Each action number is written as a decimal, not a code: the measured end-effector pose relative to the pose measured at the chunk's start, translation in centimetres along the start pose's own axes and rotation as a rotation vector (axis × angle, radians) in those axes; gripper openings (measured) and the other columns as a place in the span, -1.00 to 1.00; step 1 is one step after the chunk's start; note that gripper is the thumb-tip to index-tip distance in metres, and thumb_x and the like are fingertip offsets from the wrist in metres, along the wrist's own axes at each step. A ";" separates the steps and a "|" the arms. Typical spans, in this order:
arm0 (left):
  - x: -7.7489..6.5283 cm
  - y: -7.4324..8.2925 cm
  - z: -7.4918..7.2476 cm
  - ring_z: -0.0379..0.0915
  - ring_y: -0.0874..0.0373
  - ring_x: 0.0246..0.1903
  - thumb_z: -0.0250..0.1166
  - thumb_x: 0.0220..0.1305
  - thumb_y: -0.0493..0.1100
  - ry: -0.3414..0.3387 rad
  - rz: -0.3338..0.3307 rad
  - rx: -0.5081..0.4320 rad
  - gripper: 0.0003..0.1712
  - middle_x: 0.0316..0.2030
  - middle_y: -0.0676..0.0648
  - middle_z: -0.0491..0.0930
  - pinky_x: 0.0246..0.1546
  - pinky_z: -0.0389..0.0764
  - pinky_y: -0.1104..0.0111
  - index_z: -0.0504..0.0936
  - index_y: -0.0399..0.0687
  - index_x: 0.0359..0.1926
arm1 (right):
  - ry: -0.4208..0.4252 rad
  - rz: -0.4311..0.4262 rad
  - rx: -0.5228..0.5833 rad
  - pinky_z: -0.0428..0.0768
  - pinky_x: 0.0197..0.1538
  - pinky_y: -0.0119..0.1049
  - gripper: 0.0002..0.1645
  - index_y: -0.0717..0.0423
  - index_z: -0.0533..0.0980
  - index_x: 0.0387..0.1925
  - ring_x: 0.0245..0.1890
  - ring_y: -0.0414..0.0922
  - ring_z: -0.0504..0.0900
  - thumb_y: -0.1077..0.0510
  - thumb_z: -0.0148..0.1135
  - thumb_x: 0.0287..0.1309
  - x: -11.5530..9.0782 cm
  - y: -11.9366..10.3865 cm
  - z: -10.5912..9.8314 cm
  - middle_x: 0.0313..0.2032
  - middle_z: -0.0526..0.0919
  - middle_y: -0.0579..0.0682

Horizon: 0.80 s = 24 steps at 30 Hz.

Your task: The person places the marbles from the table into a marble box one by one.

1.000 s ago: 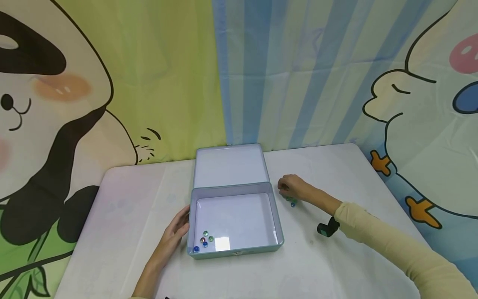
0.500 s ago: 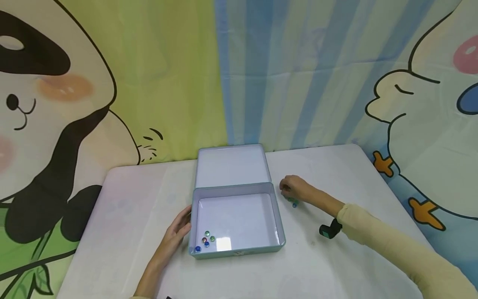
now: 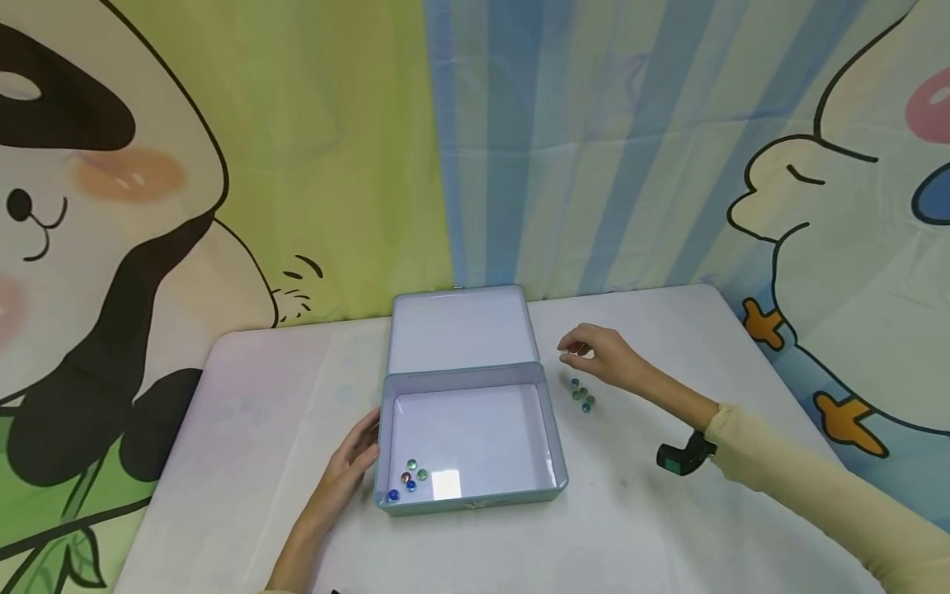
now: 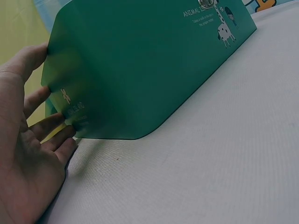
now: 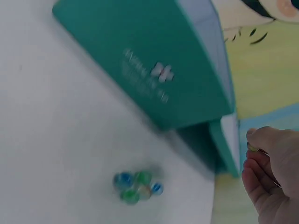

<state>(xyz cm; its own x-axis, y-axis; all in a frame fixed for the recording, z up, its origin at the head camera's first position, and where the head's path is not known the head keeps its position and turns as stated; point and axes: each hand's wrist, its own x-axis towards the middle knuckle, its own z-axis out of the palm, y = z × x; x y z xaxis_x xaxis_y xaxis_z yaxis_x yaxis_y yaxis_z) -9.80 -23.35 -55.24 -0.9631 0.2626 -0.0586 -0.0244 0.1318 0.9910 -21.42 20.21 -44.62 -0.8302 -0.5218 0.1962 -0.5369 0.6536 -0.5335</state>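
An open tin box, green outside and pale inside, sits on the table with its lid folded back. Several glass marbles lie in its near left corner. My left hand rests its fingers against the box's left side; in the left wrist view those fingers touch the green wall. To the right of the box, my right hand is raised above the table. Between its thumb and finger it pinches a small yellowish marble, mostly hidden. Just below, several blue and green marbles lie clustered on the table.
A white cloth covers the table. Behind it hangs a printed curtain with cartoon animals. A black wrist device is at the right sleeve.
My right hand has lifted away from the marble cluster, a little up and back, with a marble in its pinch. The cluster now shows more fully. My left hand stays at the box.
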 end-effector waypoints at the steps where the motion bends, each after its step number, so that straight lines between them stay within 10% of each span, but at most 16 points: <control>1: 0.0 0.0 0.0 0.06 0.67 0.30 -0.05 0.48 -0.16 -0.001 0.003 -0.002 -0.36 0.53 -0.14 -0.04 0.23 0.15 0.70 0.04 0.14 0.51 | 0.005 -0.002 0.016 0.69 -0.13 -0.22 -0.79 0.21 0.62 -0.17 -0.26 -0.10 0.63 0.27 0.35 0.11 -0.1 -0.6 -0.3 -0.25 0.69 0.03; 14: 0.0 -0.1 0.1 0.09 0.66 0.30 -0.05 0.49 -0.16 -0.004 0.004 -0.002 -0.37 0.53 -0.13 -0.02 0.23 0.16 0.70 0.04 0.14 0.51 | -0.246 -0.174 0.270 0.66 -0.24 -0.45 -0.85 0.09 0.62 -0.22 -0.31 -0.35 0.60 0.13 0.29 0.21 -3.1 -9.4 0.6 -0.29 0.71 -0.11; 24: -0.1 0.1 0.0 0.08 0.67 0.29 -0.05 0.49 -0.14 -0.003 -0.002 0.000 -0.37 0.53 -0.13 -0.03 0.22 0.15 0.71 0.03 0.15 0.51 | -0.496 -0.241 0.185 0.57 -0.22 -0.59 -0.89 0.01 0.62 -0.28 -0.35 -0.45 0.47 0.08 0.29 0.21 -1.1 -12.0 3.6 -0.36 0.66 -0.19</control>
<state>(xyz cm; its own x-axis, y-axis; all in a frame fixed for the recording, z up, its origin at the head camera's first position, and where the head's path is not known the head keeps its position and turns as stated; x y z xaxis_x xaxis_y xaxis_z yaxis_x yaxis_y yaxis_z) -9.76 -23.40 -55.14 -0.9623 0.2651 -0.0605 -0.0257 0.1327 0.9908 -13.55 10.97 -41.35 -0.4940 -0.8677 -0.0555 -0.6298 0.4011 -0.6652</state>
